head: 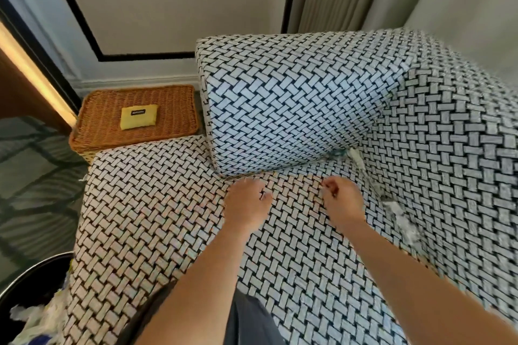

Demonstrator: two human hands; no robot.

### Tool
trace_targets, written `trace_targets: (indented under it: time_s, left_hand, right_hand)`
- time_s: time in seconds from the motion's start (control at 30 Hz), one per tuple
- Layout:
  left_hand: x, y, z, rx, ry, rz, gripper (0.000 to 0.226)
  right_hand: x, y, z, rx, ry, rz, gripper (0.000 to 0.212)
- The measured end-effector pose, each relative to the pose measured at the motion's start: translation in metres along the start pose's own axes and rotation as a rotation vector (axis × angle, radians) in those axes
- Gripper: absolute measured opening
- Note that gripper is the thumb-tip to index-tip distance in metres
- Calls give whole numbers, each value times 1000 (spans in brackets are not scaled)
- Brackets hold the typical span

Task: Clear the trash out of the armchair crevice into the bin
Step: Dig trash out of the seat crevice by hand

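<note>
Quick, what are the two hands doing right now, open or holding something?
Left hand: fingers curled under, nothing visible in them; cannot tell.
Right hand: fingers curled together, maybe pinching; cannot tell.

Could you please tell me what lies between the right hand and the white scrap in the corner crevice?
Only bare woven seat cushion, in the head view; the right hand hovers short of the white scrap.
</note>
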State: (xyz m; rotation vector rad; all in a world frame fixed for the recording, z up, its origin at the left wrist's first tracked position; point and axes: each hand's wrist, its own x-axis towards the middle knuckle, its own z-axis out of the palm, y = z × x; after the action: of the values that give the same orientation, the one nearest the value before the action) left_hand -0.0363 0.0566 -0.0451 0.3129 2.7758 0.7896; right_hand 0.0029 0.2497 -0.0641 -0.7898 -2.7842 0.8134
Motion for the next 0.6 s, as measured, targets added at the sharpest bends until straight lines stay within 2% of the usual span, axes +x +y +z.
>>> trace_targets:
  time_s: [0.1, 0.23, 0.47, 0.6]
  left_hand:
    - [11, 2, 17, 22, 61, 23, 43]
    - [22, 13, 35, 133, 67, 89, 48]
    - [32, 38, 60, 275, 178, 151, 49]
    - [41, 44, 64, 306, 171, 172, 49]
  right_hand:
    - [7, -1, 4, -74, 67, -29, 12]
    - [16, 2, 8, -180, 93, -77, 30]
    - [39, -1, 12, -290, 133, -22, 46]
    - [50, -3, 12, -336, 116, -17, 50]
